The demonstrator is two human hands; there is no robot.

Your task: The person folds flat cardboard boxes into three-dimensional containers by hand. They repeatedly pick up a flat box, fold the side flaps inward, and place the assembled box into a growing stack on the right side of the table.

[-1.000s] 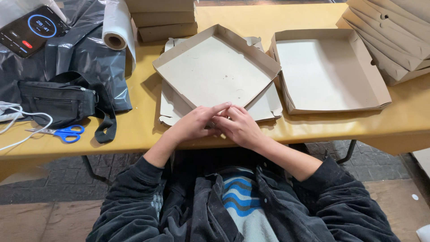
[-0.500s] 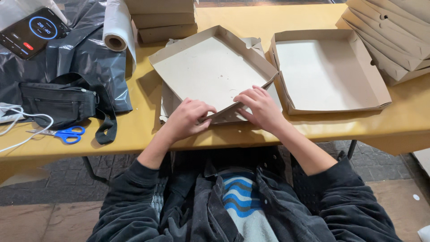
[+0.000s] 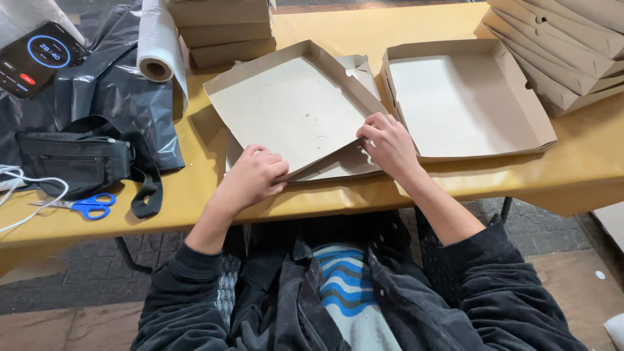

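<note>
A half-folded grey cardboard box [image 3: 292, 110] lies tilted on the yellow table [image 3: 195, 195] in front of me. My left hand [image 3: 250, 179] grips its near left edge with curled fingers. My right hand [image 3: 389, 143] pinches the box's near right corner flap. Under the box lies another flat cardboard blank [image 3: 338, 170], partly hidden. To the right stands an open, fully formed cardboard box [image 3: 465, 97], touching nothing I hold.
Stacks of folded boxes stand at the back [image 3: 224, 29] and at the far right [image 3: 565, 49]. On the left are a black plastic sheet [image 3: 110, 84], a plastic roll [image 3: 156, 45], a phone showing a timer [image 3: 32, 58], a black pouch [image 3: 75, 162], blue scissors [image 3: 88, 207] and a white cable [image 3: 26, 195].
My hands were together at the box's near edge; they have spread apart, left to the near left edge, right to the right corner flap. The box has shifted slightly.
</note>
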